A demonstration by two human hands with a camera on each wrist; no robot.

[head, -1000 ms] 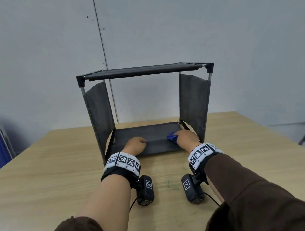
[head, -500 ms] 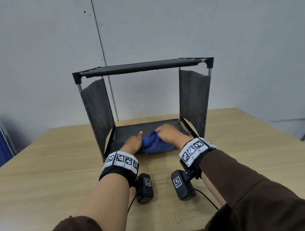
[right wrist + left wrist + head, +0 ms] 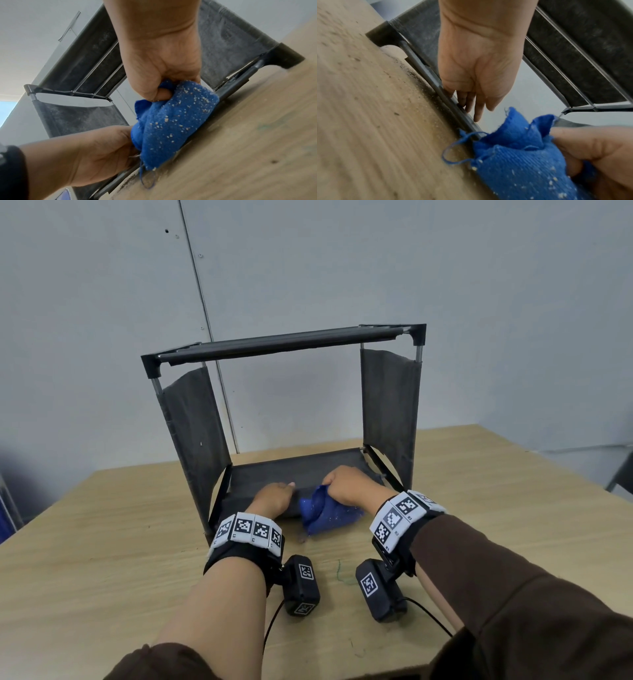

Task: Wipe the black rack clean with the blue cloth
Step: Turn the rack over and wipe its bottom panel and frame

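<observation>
The black rack [image 3: 284,344] stands on the table, with a top bar, two fabric side panels and a low bottom shelf [image 3: 274,470]. My right hand [image 3: 346,486] grips the bunched blue cloth [image 3: 322,515] at the shelf's front edge. The cloth drapes over the front rail onto the table. In the right wrist view the cloth [image 3: 175,119] is flecked with pale crumbs under my curled right hand [image 3: 159,60]. My left hand [image 3: 274,496] rests on the shelf just left of the cloth. Its fingers [image 3: 476,108] lie straight against the front rail.
The wooden table [image 3: 102,542] runs wide on both sides of the rack, and a grey wall stands close behind. Dark dust lies on the table along the rail [image 3: 419,81]. A green scribble [image 3: 340,571] marks the table between my wrists.
My right hand has dragged the cloth from the shelf's right rear forward and left, over the front rail. The left hand has stayed on the shelf.
</observation>
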